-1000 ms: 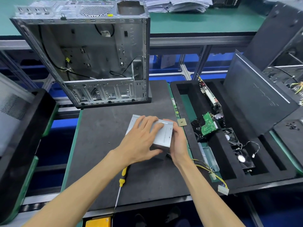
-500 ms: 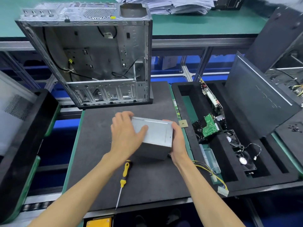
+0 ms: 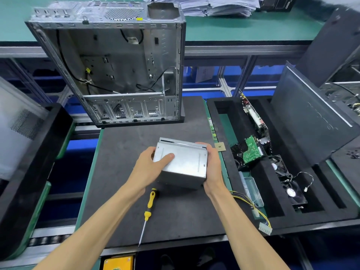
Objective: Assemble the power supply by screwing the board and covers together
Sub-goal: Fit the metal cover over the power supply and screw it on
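Your left hand (image 3: 150, 168) grips the left end of the power supply (image 3: 182, 164), thumb flat on its top cover; your right hand (image 3: 213, 168) wraps its right end, fingers curled over the far edge. You hold the grey metal box over the dark mat (image 3: 175, 215). No writing on its cover can be read. Just nearer you lies a yellow-handled screwdriver (image 3: 148, 209), tip toward you. To the right, yellow and black cables (image 3: 251, 207) trail to a white connector. Beyond, a foam tray (image 3: 224, 121) holds a green circuit board (image 3: 252, 151) and fans. Farthest stands an open computer case (image 3: 120, 71), with stacked papers (image 3: 214, 4) behind, their print illegible.
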`<state>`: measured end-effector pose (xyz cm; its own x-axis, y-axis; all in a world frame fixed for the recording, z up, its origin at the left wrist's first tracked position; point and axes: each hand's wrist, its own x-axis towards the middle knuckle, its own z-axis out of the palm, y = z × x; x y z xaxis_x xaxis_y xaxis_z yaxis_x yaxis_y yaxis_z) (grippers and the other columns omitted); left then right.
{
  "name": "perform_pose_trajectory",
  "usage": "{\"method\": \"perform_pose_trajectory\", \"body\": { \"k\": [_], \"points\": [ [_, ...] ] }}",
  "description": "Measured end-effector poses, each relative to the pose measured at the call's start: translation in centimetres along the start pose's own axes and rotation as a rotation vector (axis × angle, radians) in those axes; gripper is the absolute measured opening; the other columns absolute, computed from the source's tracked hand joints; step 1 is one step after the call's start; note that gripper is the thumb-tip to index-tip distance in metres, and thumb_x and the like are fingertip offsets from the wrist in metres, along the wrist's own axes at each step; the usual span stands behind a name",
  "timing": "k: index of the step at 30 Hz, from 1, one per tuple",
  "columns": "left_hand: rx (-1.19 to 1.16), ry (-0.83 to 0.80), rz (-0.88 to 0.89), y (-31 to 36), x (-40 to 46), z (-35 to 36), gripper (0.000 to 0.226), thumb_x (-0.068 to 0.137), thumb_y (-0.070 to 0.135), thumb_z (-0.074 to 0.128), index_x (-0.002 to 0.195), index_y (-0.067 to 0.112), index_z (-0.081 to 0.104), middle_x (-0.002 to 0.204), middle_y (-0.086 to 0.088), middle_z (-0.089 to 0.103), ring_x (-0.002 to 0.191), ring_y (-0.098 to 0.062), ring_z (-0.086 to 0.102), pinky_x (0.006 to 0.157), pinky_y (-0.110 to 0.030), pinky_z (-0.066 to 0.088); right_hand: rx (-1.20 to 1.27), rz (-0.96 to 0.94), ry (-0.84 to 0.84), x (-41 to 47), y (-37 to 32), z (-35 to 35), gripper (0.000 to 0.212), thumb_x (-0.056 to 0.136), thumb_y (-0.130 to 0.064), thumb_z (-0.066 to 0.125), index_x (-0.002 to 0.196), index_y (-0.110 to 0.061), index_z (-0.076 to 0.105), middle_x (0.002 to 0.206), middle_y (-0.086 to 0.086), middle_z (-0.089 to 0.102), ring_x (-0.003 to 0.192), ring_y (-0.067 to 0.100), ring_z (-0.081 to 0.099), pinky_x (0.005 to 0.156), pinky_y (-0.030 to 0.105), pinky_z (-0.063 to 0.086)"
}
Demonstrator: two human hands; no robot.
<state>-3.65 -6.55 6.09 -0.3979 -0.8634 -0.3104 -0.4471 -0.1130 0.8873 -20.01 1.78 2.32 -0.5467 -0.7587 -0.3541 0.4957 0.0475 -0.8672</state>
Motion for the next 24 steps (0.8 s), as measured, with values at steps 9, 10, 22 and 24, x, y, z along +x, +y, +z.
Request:
{"method": "perform_pose_trajectory", "body": {
  "k": [9, 10, 22, 24],
  "points": [
    [0.179, 0.004, 0.126, 0.1, 0.2, 0.2, 0.052, 0.094, 0.052, 0.060, 0.137, 0.029, 0.045, 0.124, 0.013, 0.057, 0.111, -0.013, 0.057, 0.082, -0.032, 0.049, 0.060, 0.011, -0.013, 0.4, -0.1, 0.4, 0.035, 0.101, -0.037, 0.043, 0.113, -0.014, 0.066, 0.109, 0.014, 0.074, 0.096, 0.026, 0.072, 0.075, 0.035, 0.056],
    [0.205, 0.006, 0.147, 0.1, 0.3, 0.2, 0.056, 0.094, 0.051, 0.060, 0.142, 0.029, 0.039, 0.130, 0.010, 0.053, 0.115, -0.015, 0.055, 0.089, -0.036, 0.050, 0.062, 0.014, -0.004, 0.4, -0.2, 0.5, 0.035, 0.101, -0.036, 0.043, 0.113, -0.013, 0.066, 0.109, 0.014, 0.074, 0.097, 0.027, 0.071, 0.075, 0.035, 0.056],
    [1.050, -0.260, 0.889, 4.1, 2.8, -0.2, 0.096, 0.068, 0.074, 0.073, 0.140, 0.016, 0.046, 0.132, 0.002, 0.044, 0.118, -0.017, 0.042, 0.100, -0.029, 0.034, 0.007, -0.005, 0.041, 0.7, 0.5, 0.2, 0.056, 0.093, -0.058, 0.042, 0.115, -0.015, 0.070, 0.108, 0.011, 0.076, 0.096, 0.026, 0.072, 0.087, 0.044, 0.054],
    [1.048, -0.264, 0.910, 4.1, 3.3, -0.3, 0.091, 0.067, 0.067, 0.078, 0.139, 0.018, 0.047, 0.132, 0.003, 0.044, 0.118, -0.018, 0.042, 0.099, -0.029, 0.034, 0.009, 0.002, 0.029, 0.8, 0.5, 0.1, 0.057, 0.091, -0.062, 0.042, 0.110, -0.017, 0.073, 0.107, 0.011, 0.077, 0.096, 0.024, 0.072, 0.090, 0.045, 0.053]
  ]
}}
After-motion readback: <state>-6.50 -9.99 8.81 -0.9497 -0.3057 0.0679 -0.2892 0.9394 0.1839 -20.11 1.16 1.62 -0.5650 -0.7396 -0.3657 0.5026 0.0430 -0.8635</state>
